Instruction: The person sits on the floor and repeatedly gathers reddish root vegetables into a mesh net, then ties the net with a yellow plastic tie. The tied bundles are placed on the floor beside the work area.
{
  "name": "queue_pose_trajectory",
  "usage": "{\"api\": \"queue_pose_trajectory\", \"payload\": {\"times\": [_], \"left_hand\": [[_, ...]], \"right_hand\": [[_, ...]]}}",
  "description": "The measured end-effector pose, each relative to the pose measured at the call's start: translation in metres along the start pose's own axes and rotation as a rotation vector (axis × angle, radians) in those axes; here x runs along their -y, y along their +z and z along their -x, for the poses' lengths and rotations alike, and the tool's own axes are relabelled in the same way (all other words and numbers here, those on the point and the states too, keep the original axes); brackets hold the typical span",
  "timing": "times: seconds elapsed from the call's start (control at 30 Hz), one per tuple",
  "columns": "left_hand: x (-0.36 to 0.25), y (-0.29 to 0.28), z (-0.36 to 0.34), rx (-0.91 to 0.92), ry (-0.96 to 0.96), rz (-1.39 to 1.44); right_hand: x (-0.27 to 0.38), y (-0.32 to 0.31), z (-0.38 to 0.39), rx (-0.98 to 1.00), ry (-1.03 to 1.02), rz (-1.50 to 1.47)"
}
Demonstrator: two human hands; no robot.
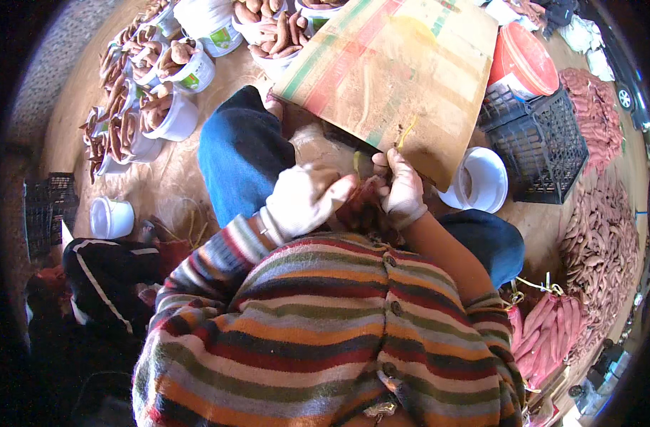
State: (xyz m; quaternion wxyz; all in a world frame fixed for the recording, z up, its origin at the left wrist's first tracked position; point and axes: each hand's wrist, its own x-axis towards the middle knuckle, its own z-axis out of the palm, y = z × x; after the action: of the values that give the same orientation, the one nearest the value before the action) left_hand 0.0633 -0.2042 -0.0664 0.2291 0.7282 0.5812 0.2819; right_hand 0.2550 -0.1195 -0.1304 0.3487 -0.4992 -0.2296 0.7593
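My left hand [307, 199], in a white work glove, is closed near my lap with its thumb along the top; what its fingers grip is hidden. My right hand [403, 186], also gloved, pinches a yellow cord [408, 132] whose free end sticks up over the cardboard edge. Between the hands, close to my body, a dark red mesh bag [364, 205] shows in part, with its contents mostly in shadow. A large cardboard sheet [382, 71] with red and green stripes slopes up just beyond my hands.
Several white buckets [190, 121] of sweet potatoes stand at the far left. To the right are a white bucket [490, 178], black crates [545, 146], a red bucket [525, 60], a sweet potato heap [599, 249] and a full red mesh bag [549, 334]. Another person's leg [101, 285] is at left.
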Motion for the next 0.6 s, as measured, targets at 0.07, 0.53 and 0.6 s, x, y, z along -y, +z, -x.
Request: {"api": "queue_pose_trajectory", "payload": {"times": [0.07, 0.53, 0.6], "left_hand": [[0.009, 0.028, -0.012, 0.257, -0.443, 0.205], [0.015, 0.052, -0.038, -0.143, -0.378, 1.51], [-0.004, 0.035, -0.041, -0.124, -0.253, 1.429]], "right_hand": [[-0.001, 0.003, -0.006, 0.14, -0.009, -0.12], [0.051, 0.01, 0.019, 0.391, -0.35, -0.152], [0.058, 0.013, 0.037, 0.309, -0.178, -0.429]]}}
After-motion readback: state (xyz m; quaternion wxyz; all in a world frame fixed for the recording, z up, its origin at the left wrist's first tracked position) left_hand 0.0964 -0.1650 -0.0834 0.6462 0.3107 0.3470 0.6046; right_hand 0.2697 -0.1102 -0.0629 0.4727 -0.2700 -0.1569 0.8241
